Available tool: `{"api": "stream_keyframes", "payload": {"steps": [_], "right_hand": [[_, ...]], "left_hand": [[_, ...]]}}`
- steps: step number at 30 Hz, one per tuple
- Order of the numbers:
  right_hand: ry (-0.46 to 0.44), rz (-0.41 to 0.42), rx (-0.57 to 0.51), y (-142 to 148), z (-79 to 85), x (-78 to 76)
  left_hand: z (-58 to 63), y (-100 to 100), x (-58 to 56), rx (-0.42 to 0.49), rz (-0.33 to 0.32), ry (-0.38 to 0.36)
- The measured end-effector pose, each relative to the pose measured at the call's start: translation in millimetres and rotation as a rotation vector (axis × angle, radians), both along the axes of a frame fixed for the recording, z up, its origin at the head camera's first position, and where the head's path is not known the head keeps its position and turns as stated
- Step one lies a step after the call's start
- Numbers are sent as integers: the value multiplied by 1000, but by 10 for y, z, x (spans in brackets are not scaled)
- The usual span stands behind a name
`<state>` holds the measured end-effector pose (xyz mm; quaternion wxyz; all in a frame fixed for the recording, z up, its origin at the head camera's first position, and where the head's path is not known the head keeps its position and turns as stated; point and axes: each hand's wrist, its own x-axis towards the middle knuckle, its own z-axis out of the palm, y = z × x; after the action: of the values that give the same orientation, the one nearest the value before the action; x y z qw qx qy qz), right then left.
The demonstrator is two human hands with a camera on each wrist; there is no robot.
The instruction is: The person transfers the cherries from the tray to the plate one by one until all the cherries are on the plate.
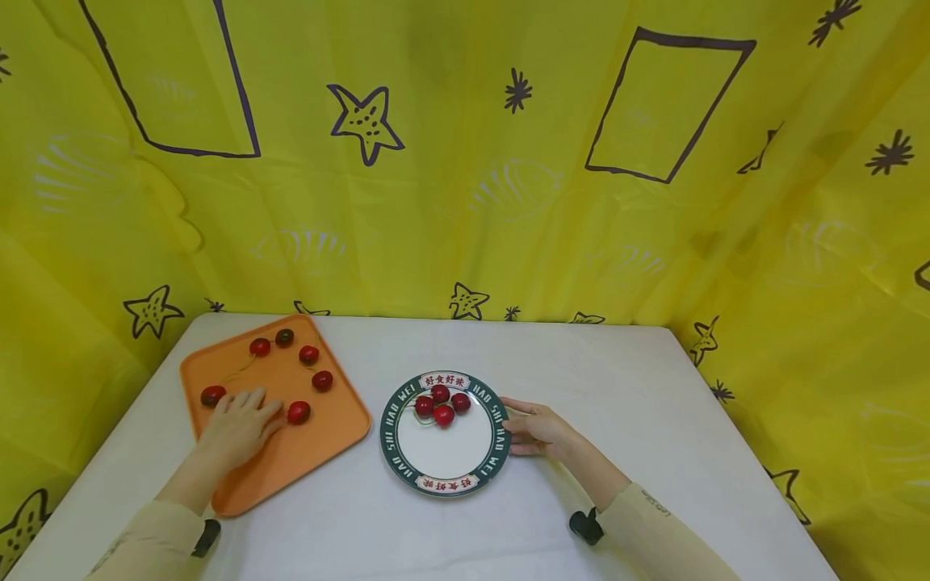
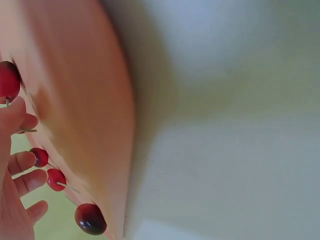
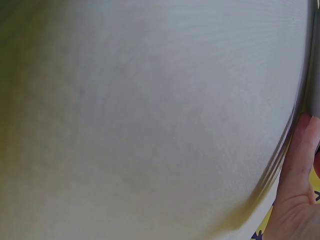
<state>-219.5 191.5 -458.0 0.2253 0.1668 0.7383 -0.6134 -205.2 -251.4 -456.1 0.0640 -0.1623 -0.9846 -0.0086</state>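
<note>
My left hand (image 1: 243, 424) reaches over an orange tray (image 1: 291, 468), its fingers spread and slightly bent. A red cherry (image 1: 299, 412) lies by the thumb; in the left wrist view the cherry (image 2: 9, 80) has its stem close to the thumb, and whether they touch is unclear. Another cherry (image 1: 213, 395) sits beyond the fingertips on the left. At the right rim of a round plate (image 1: 443, 452) with a green lettered border, my right hand (image 1: 541, 430) holds the edge; part of the grip is hidden. Several cherries (image 1: 443, 415) lie together in the plate's upper part.
More cherries (image 1: 308, 355) with thin stems lie toward the tray's far end, one of them a darker cherry (image 1: 285, 337). Tray and plate stand apart on a white table (image 1: 581, 363). A yellow patterned curtain (image 1: 450, 218) hangs behind and at both sides.
</note>
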Motion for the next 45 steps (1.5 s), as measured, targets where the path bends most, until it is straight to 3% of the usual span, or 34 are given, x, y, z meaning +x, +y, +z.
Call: {"api": "stream_keyframes", "payload": {"steps": [5, 13, 20, 33, 40, 45], "right_hand": [[0, 3, 2, 2, -1, 3], [-4, -4, 6, -3, 14, 14], [-6, -5, 5, 0, 10, 7], [-4, -4, 4, -9, 19, 6], [-9, -10, 10, -19, 23, 2], [-9, -10, 10, -19, 22, 2]], "left_hand": [[0, -20, 21, 18, -19, 42], [-1, -27, 7, 3, -57, 48], [62, 94, -38, 26, -91, 106], [185, 683, -166, -21, -134, 206], [275, 1030, -180, 7, -220, 280], [336, 1281, -172, 13, -259, 284]]}}
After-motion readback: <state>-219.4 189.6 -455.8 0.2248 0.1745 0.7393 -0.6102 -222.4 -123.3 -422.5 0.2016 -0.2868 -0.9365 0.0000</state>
